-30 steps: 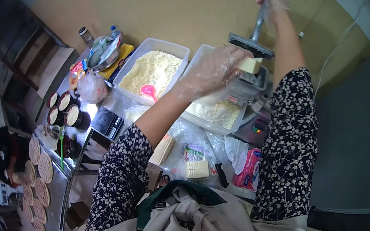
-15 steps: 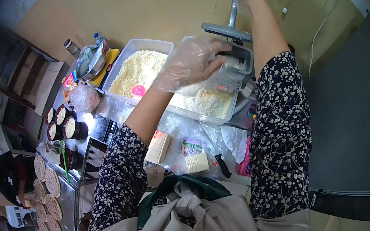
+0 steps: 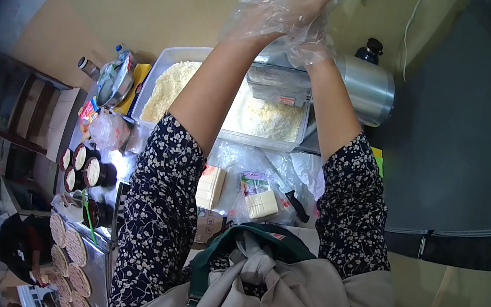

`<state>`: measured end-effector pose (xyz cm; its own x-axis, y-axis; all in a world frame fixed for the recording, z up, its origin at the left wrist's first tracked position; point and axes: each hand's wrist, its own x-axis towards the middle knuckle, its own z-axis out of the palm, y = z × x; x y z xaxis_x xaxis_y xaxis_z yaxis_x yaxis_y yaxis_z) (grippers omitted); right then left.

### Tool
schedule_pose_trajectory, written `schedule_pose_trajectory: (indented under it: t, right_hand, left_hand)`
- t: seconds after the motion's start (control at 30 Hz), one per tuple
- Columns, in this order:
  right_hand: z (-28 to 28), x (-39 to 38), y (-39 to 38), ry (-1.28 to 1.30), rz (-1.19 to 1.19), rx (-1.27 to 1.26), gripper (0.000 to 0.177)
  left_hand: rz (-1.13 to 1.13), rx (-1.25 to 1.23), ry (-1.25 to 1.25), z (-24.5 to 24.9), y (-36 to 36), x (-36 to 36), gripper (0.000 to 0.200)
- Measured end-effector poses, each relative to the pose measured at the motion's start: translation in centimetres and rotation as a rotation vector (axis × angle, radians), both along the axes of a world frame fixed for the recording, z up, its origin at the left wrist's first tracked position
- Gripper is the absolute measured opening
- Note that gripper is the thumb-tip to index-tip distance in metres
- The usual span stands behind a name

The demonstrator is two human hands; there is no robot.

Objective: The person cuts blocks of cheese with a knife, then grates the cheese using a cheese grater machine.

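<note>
My left hand [image 3: 288, 9], in a clear plastic glove, is closed at the top of the view, its fingers curled where the lever handle of a grating machine [image 3: 277, 86] stood. My gloved right hand [image 3: 312, 45] is beneath and against it, mostly covered; the handle itself is hidden by both hands. The machine has a metal hopper and a silver motor drum [image 3: 367, 89]. Below the hopper, a clear plastic tub [image 3: 260, 140] holds a heap of pale grated cheese [image 3: 272, 121]. A second tub [image 3: 153, 87] of gratings [image 3: 170, 83] stands to the left.
Nearer me lie cheese blocks [image 3: 209, 186], a scored block [image 3: 261, 205] and a black-handled knife [image 3: 298, 206] on plastic. Leftward are dark tins with white filling [image 3: 92, 171], flat round cakes [image 3: 79, 281] and a metal bowl [image 3: 118, 88]. Another person [image 3: 25, 248] is at lower left.
My left hand has left the hopper and moved up to join my right hand. My right hand has come down and left; the raised lever is hidden from sight now.
</note>
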<state>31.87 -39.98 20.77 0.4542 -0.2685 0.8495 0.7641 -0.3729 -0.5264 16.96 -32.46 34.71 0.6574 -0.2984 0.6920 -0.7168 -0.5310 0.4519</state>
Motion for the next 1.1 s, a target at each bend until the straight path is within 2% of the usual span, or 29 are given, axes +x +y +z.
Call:
schedule_pose_trajectory:
  t: [0.17, 0.3, 0.47, 0.5, 0.57, 0.6, 0.67, 0.8, 0.87, 1.0, 1.1]
  right_hand:
    - [-1.1, 1.1, 1.0, -0.142, -0.146, -0.030, 0.024]
    - [-2.3, 1.3, 1.6, -0.258, -0.225, -0.066, 0.024]
    - [-3.3, -1.7, 2.8, -0.437, -0.325, -0.124, 0.024]
    - [-2.3, -4.7, 2.2, -0.442, -0.326, -0.126, 0.024]
    - [0.0, -10.3, -1.1, 0.058, 0.358, 0.025, 0.024]
    - [0.1, -10.6, -1.0, 0.061, 0.357, 0.027, 0.024]
    - [0.3, -10.8, -1.0, 0.097, 0.550, 0.144, 0.020]
    - [-0.3, -11.4, -0.7, 0.177, 0.518, 0.226, 0.021]
    - [-0.6, -12.3, -0.4, 0.115, 0.646, 0.314, 0.024]
    - [-1.2, -13.2, -0.4, 0.099, 0.715, 0.336, 0.032]
    - [-2.5, -13.4, -0.5, 0.087, 0.752, 0.330, 0.035]
  left_hand:
    - [0.103, 0.125, -0.017, -0.2, 0.3, -0.9, 0.035]
    - [0.060, 0.057, -0.027, -1.3, 0.3, -1.1, 0.033]
    - [0.027, 0.088, -0.089, -2.5, 1.3, -3.5, 0.035]
    - [0.026, 0.086, -0.094, -2.5, 1.5, -4.0, 0.035]
    - [-0.059, 0.067, 0.025, -2.9, 0.5, -1.7, 0.035]
    - [-0.060, 0.068, 0.029, -3.6, 0.5, -1.3, 0.035]
    - [0.059, -0.034, 0.043, -5.6, 0.2, -0.2, 0.031]
    - [0.039, -0.063, -0.055, -6.0, -0.1, -0.2, 0.028]
    - [0.029, -0.065, -0.055, -6.2, 0.0, -0.8, 0.027]
    - [0.027, -0.015, -0.127, -7.6, 0.1, -1.6, 0.020]
    - [-0.009, -0.068, -0.183, -9.0, 0.3, -2.5, 0.019]
